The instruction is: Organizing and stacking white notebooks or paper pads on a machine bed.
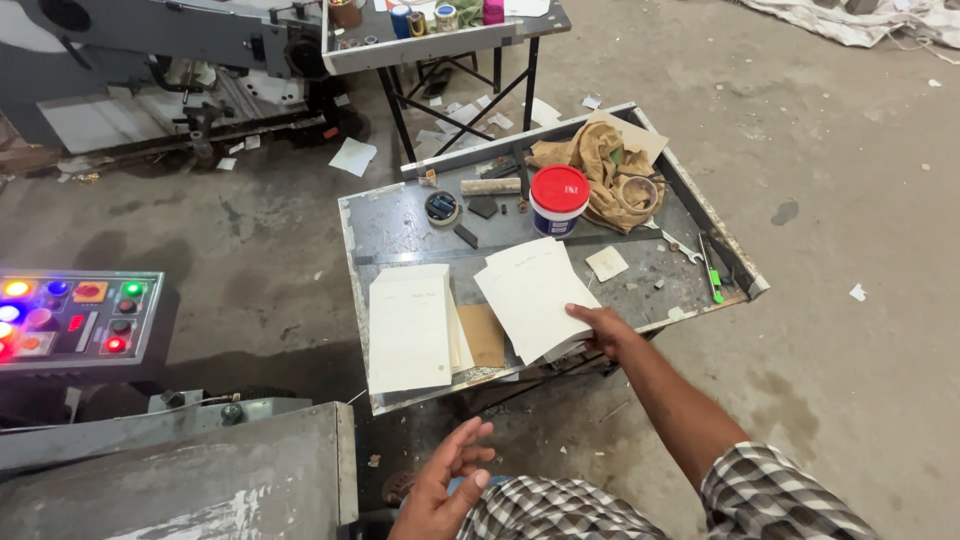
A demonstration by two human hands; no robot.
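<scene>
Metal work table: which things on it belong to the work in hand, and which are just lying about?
In hand: right hand gripping the tilted stack of white sheets; second sheet stack beside it.

Lying about: red-lidded tub, crumpled brown cloth, tape roll, spanner. The left hand is empty, off the table.

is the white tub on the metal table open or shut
Shut. The white tub stands upright on the metal table with its red lid seated flat over the whole top.
</scene>
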